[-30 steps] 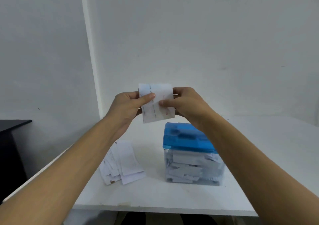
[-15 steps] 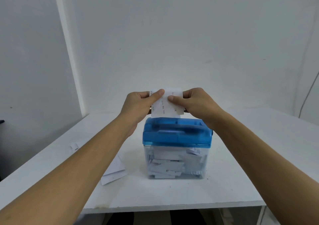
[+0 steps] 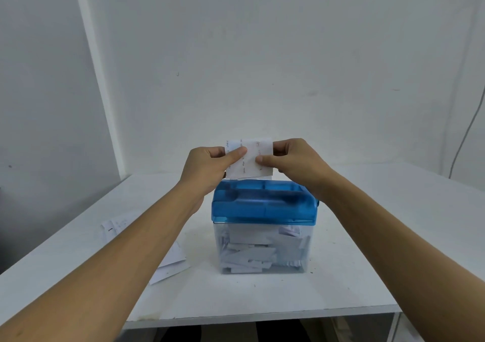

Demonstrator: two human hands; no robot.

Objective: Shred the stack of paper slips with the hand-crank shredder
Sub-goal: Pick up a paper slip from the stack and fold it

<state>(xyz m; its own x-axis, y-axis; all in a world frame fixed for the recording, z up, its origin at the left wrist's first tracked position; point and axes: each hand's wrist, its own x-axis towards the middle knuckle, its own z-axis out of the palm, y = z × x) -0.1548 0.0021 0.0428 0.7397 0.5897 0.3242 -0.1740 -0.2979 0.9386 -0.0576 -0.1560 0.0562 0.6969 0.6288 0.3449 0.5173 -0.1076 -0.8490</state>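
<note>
A white paper slip [image 3: 250, 161] with faint print stands upright just above the blue lid of the hand-crank shredder [image 3: 263, 205]. My left hand [image 3: 210, 167] pinches its left edge and my right hand [image 3: 295, 161] pinches its right edge, thumbs on the front. The slip's lower edge sits at the back of the lid; whether it is in the slot is hidden. The shredder's clear bin [image 3: 262, 249] holds several white cut strips. The stack of slips [image 3: 170, 265] lies on the table left of the shredder, partly hidden by my left forearm. No crank is visible.
The shredder stands on a white table [image 3: 354, 263] against a white wall. A loose slip [image 3: 112, 227] lies further left on the table. A thin cable [image 3: 464, 136] hangs down the wall at the right. The table's front edge is near me.
Both hands have lowered the slip from mid-air to just above the shredder lid. The view shifted so the shredder now sits centred below my hands.
</note>
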